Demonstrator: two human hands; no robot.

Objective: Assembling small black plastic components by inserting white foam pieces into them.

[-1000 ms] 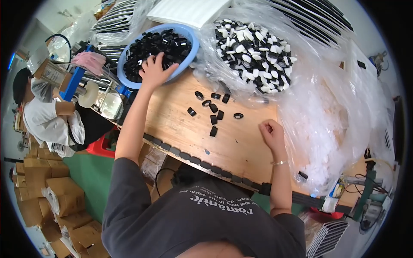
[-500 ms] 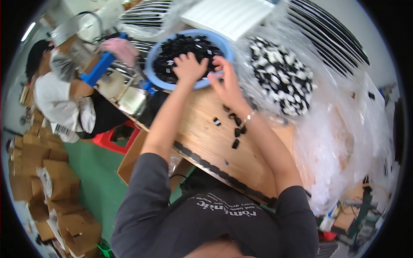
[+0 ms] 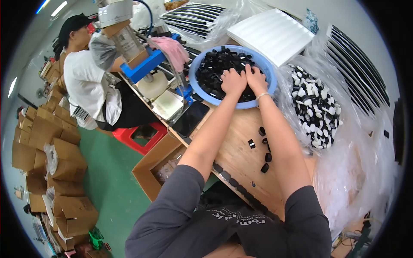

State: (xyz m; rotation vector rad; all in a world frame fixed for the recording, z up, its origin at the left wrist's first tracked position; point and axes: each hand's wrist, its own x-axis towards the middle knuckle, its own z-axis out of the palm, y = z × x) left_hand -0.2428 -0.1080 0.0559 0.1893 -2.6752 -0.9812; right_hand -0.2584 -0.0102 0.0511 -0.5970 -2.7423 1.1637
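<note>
On the wooden bench (image 3: 241, 150), the blue bowl (image 3: 269, 69) sits upright, round; left hand (image 3: 233, 81) and right hand (image 3: 255, 79) lie side by side inside, fingers spread into the black caps (image 3: 215, 71), grip unclear.

Bright even overhead light, sharp, edges bent.

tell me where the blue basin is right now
In the head view the blue basin sits at the far edge of the wooden table, left of the clear bag of black-and-white parts, with both hands in it.
</note>
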